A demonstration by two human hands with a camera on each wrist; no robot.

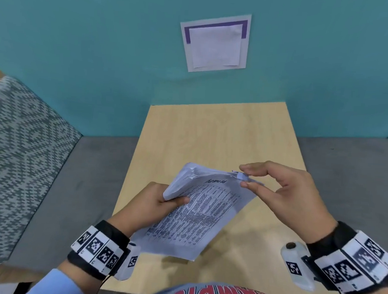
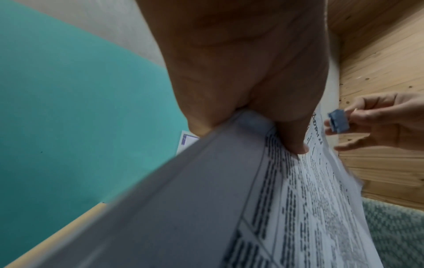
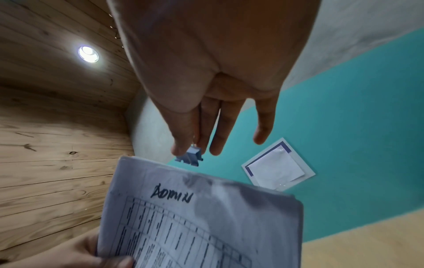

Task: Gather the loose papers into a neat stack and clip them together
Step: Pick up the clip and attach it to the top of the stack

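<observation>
Head view: the papers [image 1: 198,213] are already gathered, gripped mid-frame above the worktop [image 1: 212,134] by the left hand [image 1: 155,203]. The right hand [image 1: 283,193] pinches a blue clip [image 1: 241,176] at their top corner.

Wrist views: the clip [image 3: 190,156] seems not yet seated, so clipping remains.

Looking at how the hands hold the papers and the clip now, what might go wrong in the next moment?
1. The left hand grips the paper stack only along one side, in the air, and the sheets look fanned at the far corner; the clip could lock them in uneven.
2. The right hand pinches the small blue binder clip with just fingertips; it may slip or snap shut before it is fully on the edge.
</observation>
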